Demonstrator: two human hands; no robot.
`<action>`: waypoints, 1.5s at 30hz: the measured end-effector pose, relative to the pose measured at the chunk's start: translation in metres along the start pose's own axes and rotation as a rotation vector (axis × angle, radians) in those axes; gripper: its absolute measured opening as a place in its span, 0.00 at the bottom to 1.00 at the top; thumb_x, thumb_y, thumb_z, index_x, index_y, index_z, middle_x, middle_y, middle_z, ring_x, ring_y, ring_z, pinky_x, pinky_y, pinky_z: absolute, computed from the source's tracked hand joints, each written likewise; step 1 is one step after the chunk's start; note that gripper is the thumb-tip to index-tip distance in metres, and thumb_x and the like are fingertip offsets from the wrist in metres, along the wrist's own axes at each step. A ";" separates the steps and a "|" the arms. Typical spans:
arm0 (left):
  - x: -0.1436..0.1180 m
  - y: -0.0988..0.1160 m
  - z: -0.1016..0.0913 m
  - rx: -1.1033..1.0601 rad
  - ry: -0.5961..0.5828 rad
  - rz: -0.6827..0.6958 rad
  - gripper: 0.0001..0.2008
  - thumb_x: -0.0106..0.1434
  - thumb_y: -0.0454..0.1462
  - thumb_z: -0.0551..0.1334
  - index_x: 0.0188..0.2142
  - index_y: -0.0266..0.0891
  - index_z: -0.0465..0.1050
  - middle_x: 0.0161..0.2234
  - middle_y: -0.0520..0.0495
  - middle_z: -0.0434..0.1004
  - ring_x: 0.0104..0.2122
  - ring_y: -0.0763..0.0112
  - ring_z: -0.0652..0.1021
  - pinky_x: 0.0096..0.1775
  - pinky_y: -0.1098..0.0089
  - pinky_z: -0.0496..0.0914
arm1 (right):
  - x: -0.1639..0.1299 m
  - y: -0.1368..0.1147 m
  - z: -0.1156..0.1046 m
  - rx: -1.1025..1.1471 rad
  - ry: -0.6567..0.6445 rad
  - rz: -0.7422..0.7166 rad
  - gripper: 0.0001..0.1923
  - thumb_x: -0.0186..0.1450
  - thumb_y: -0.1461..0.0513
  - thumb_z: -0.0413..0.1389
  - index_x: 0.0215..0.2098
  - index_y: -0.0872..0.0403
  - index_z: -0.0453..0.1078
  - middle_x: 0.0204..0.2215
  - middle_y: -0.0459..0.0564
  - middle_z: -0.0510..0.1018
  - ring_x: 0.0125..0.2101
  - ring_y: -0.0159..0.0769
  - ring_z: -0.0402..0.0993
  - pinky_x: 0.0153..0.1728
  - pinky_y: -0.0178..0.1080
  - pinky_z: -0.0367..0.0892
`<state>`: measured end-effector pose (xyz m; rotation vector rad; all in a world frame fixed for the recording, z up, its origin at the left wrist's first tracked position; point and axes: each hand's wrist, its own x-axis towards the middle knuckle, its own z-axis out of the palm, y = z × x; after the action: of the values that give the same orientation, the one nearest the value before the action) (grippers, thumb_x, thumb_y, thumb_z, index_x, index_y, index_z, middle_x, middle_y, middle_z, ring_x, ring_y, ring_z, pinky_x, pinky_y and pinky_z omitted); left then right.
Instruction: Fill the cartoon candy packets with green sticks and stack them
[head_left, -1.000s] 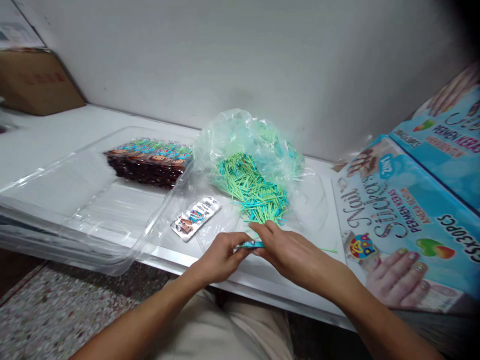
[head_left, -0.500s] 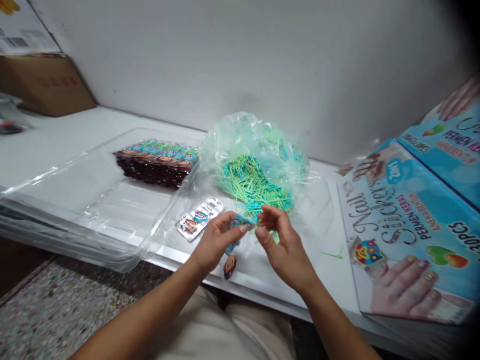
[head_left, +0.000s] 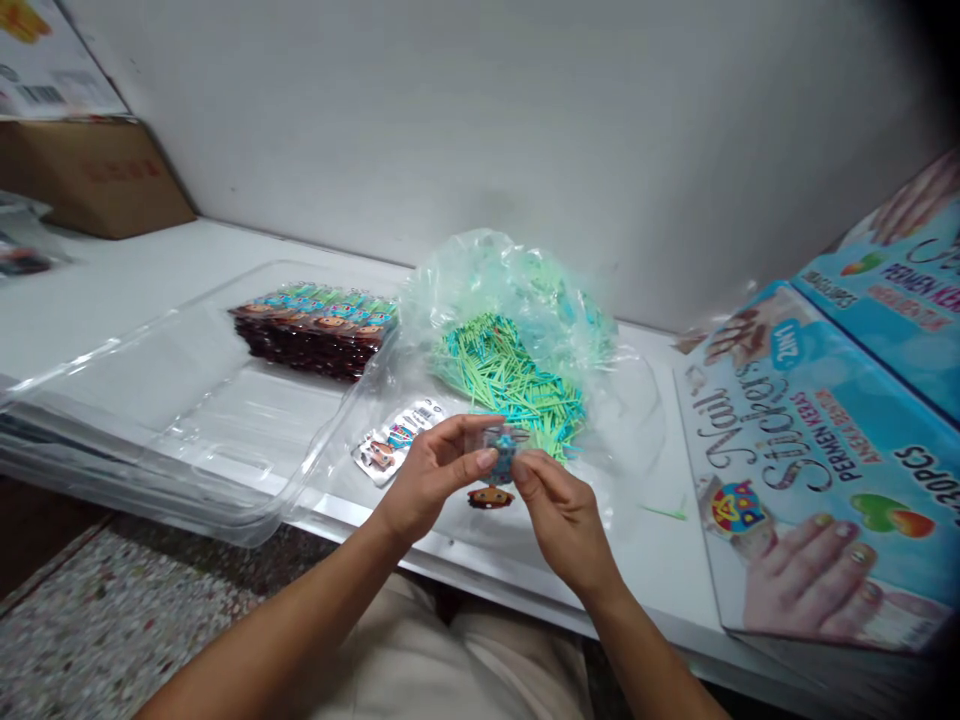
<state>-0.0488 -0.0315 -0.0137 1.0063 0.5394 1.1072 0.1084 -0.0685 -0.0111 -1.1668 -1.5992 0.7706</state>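
Note:
Between my left hand and my right hand is a small cartoon-figure packet, its brown-haired head hanging downward. Both hands pinch its upper blue part between thumb and fingers, which partly cover it. Just beyond my fingers, thin green and blue plastic sticks spill from a clear plastic bag. A silvery packet with a similar printed figure lies flat beside my left hand.
At the left, a clear plastic tray holds a stack of figure packets. Blue Nail Stickers boxes stand on the right. A loose green stick lies near them. A cardboard box sits at the back left.
My right hand has moved in from open fingers to a pinch on the packet. The packet has turned, and its face now hangs more centrally between my hands.

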 end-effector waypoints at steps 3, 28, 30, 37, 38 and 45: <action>0.000 0.003 -0.001 0.040 0.011 0.058 0.10 0.54 0.35 0.68 0.38 0.39 0.77 0.35 0.49 0.77 0.36 0.72 0.75 0.42 0.72 0.68 | -0.002 0.000 0.001 0.014 0.039 -0.013 0.11 0.68 0.60 0.51 0.37 0.51 0.75 0.34 0.47 0.75 0.36 0.35 0.71 0.39 0.37 0.66; -0.012 0.033 0.002 0.283 0.154 0.034 0.09 0.54 0.36 0.68 0.28 0.36 0.69 0.26 0.53 0.67 0.29 0.76 0.69 0.34 0.73 0.64 | 0.000 -0.003 0.025 0.206 -0.009 0.142 0.06 0.62 0.58 0.58 0.34 0.53 0.69 0.27 0.43 0.71 0.30 0.32 0.67 0.32 0.34 0.64; -0.014 0.036 0.004 0.285 0.155 0.012 0.09 0.54 0.36 0.68 0.28 0.36 0.69 0.27 0.52 0.69 0.30 0.75 0.70 0.35 0.72 0.65 | 0.002 -0.006 0.026 0.217 -0.011 0.157 0.06 0.63 0.58 0.57 0.35 0.52 0.69 0.28 0.44 0.71 0.30 0.32 0.68 0.32 0.34 0.65; -0.006 0.078 0.000 0.377 0.082 0.041 0.09 0.53 0.36 0.68 0.30 0.35 0.70 0.28 0.50 0.73 0.29 0.74 0.74 0.33 0.72 0.69 | 0.004 -0.015 0.025 0.201 -0.020 0.126 0.06 0.63 0.58 0.57 0.35 0.51 0.67 0.29 0.44 0.72 0.31 0.32 0.69 0.33 0.35 0.66; 0.003 0.091 -0.008 0.440 0.118 0.097 0.10 0.52 0.36 0.69 0.31 0.36 0.70 0.27 0.51 0.72 0.28 0.74 0.74 0.32 0.72 0.69 | 0.005 -0.014 0.024 0.192 -0.025 0.137 0.06 0.63 0.57 0.57 0.36 0.51 0.67 0.29 0.44 0.72 0.31 0.32 0.69 0.34 0.35 0.66; 0.096 0.167 -0.127 0.890 0.611 0.169 0.27 0.49 0.32 0.70 0.48 0.39 0.66 0.26 0.55 0.71 0.26 0.73 0.74 0.33 0.68 0.69 | 0.002 0.005 0.015 0.173 -0.022 0.284 0.11 0.65 0.54 0.53 0.39 0.52 0.67 0.28 0.46 0.74 0.29 0.33 0.71 0.32 0.37 0.68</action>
<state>-0.1911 0.1225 0.0827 1.4817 1.5533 1.3551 0.0962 -0.0642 -0.0200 -1.2756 -1.3693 1.0866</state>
